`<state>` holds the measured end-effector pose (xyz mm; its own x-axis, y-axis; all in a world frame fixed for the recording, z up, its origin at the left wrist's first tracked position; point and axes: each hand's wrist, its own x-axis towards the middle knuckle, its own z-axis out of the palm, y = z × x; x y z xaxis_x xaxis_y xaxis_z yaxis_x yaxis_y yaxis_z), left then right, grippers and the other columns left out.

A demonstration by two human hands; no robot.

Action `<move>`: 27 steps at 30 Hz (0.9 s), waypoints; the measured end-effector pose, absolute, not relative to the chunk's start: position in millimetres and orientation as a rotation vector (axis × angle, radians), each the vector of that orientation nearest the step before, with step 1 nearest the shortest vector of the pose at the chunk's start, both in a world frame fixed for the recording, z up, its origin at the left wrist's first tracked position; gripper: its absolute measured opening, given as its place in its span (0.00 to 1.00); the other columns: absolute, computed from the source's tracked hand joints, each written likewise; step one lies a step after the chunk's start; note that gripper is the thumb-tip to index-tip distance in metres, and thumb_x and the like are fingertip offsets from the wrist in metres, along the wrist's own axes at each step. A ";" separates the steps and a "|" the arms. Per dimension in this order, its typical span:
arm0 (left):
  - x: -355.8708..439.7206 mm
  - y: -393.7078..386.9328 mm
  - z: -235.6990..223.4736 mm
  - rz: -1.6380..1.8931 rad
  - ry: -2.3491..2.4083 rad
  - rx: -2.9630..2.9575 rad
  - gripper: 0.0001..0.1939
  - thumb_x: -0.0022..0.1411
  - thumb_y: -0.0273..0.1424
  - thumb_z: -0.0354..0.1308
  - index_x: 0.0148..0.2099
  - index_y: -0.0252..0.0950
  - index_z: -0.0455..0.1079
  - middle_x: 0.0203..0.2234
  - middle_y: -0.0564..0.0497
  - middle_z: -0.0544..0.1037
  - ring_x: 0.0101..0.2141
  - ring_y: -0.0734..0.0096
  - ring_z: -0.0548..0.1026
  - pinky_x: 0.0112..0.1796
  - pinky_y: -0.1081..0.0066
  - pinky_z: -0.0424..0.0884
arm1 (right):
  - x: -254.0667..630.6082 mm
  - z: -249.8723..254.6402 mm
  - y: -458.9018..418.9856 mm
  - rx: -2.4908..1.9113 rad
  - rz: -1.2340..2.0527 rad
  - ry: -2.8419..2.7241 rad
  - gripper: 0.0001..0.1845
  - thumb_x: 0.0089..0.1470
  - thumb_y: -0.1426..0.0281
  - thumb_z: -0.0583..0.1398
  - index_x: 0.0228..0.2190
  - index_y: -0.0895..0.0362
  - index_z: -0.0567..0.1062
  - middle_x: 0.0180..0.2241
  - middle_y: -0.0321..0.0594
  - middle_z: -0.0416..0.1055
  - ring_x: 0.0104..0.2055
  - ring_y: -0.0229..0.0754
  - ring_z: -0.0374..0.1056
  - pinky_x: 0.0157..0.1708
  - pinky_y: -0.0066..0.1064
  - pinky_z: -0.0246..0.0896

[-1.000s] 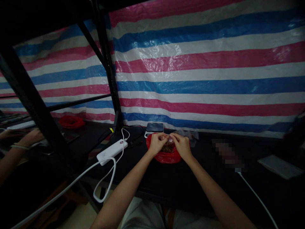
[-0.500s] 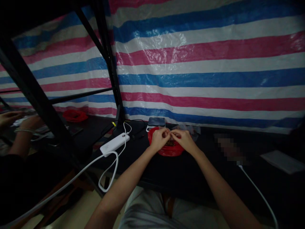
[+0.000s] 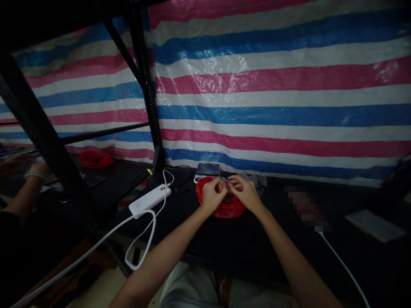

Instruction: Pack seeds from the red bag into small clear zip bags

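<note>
The right hand [image 3: 245, 194] is curled, its fingertips [image 3: 231, 183] pinching a small translucent piece [image 3: 227, 185] above a red plastic bag [image 3: 221, 211] holding dark brown pieces [image 3: 229, 199]. The left hand [image 3: 212, 195] curls just beside it, fingers bent toward the piece; whether they grip it, I cannot tell. Beyond the hands sits a digital scale [image 3: 208, 170], and clear plastic bags [image 3: 257, 180] lie past the right hand. Left of the left hand, a white power bank [image 3: 149, 201] rests on a black table [image 3: 205, 252].
</note>
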<state>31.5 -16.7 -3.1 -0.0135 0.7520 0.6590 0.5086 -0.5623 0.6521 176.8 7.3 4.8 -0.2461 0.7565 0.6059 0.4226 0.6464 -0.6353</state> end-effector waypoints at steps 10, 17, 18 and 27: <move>32.5 -19.9 -7.9 1.466 1.317 2.122 0.03 0.55 0.29 0.50 0.31 0.36 0.64 0.19 0.56 0.68 0.21 0.75 0.67 0.27 0.75 0.59 | 181.3 1.5 17.9 -0.978 0.648 -1.661 0.10 0.46 0.64 0.56 0.30 0.55 0.75 0.28 0.40 0.75 0.27 0.46 0.71 0.26 0.37 0.69; 22.1 3.3 -12.4 1.614 1.204 1.656 0.21 0.60 0.41 0.47 0.51 0.36 0.51 0.34 0.50 0.69 0.35 0.70 0.70 0.41 0.69 0.63 | 177.9 -6.4 26.3 -0.752 1.186 -1.039 0.15 0.36 0.64 0.63 0.30 0.55 0.71 0.30 0.37 0.75 0.26 0.44 0.73 0.22 0.30 0.69; 21.3 9.2 -14.8 1.548 1.112 1.605 0.20 0.59 0.42 0.47 0.49 0.36 0.52 0.34 0.50 0.69 0.36 0.70 0.70 0.41 0.68 0.64 | 176.1 -7.8 26.0 -0.732 1.224 -1.013 0.15 0.36 0.65 0.63 0.30 0.55 0.71 0.31 0.36 0.75 0.27 0.44 0.73 0.22 0.29 0.69; 4.9 35.0 -19.1 1.537 0.733 1.233 0.22 0.47 0.38 0.62 0.42 0.36 0.58 0.32 0.52 0.72 0.32 0.72 0.72 0.34 0.71 0.68 | 159.6 -30.8 27.1 -0.813 1.390 -1.246 0.11 0.39 0.64 0.62 0.27 0.57 0.72 0.30 0.39 0.74 0.31 0.44 0.73 0.33 0.34 0.69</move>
